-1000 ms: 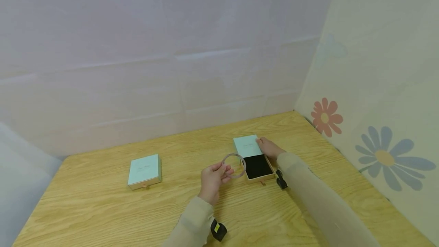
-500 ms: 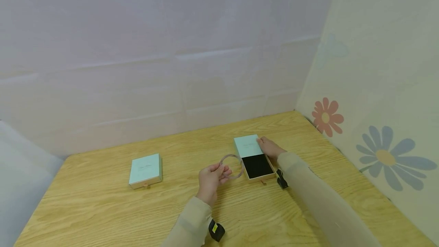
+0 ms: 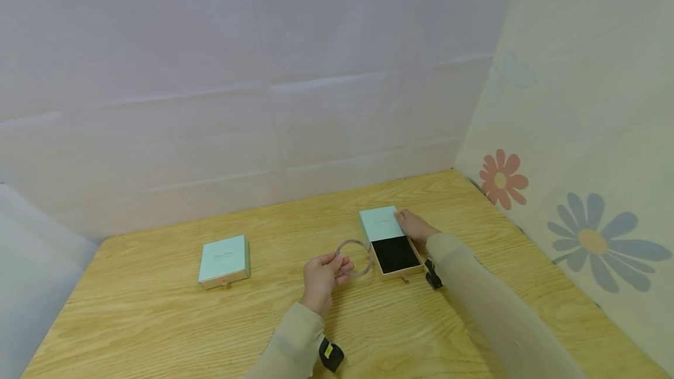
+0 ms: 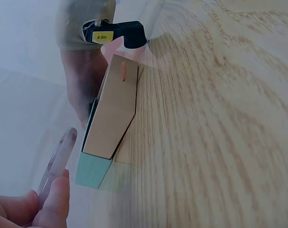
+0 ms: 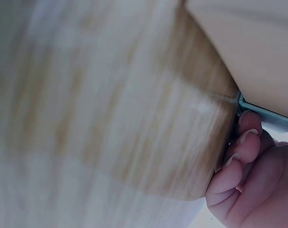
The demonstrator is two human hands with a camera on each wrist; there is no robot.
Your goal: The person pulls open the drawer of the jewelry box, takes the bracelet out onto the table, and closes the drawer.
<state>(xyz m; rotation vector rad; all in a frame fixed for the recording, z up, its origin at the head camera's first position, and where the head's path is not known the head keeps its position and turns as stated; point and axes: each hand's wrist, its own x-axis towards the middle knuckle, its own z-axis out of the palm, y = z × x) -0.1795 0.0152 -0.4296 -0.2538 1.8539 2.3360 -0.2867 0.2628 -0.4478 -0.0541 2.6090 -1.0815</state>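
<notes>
Between the thumb and fingers of my left hand (image 3: 320, 282) a translucent pale purple bangle (image 3: 363, 243) is pinched, held up just left of the right-hand gift box. That box has a mint-green sleeve (image 3: 380, 222) and a peach drawer (image 3: 402, 274) pulled partway out towards me, showing a black lining (image 3: 395, 255). My right hand (image 3: 415, 228) grips the sleeve's right side, its thumb at the top edge. In the right wrist view its curled fingers (image 5: 244, 147) lie against the box's side. The left wrist view shows the bangle (image 4: 57, 159) nearly edge-on, apart from the drawer.
A second mint-green gift box (image 3: 224, 259), its drawer pushed in, sits to the left on the wood-grain table (image 3: 158, 320). Behind the table hangs a pale cloth (image 3: 210, 104). A flower-printed sheet (image 3: 568, 133) runs along the right edge.
My left hand has drawn the bangle slightly to the left, away from the partly open box. The right hand stays where it was on the sleeve.
</notes>
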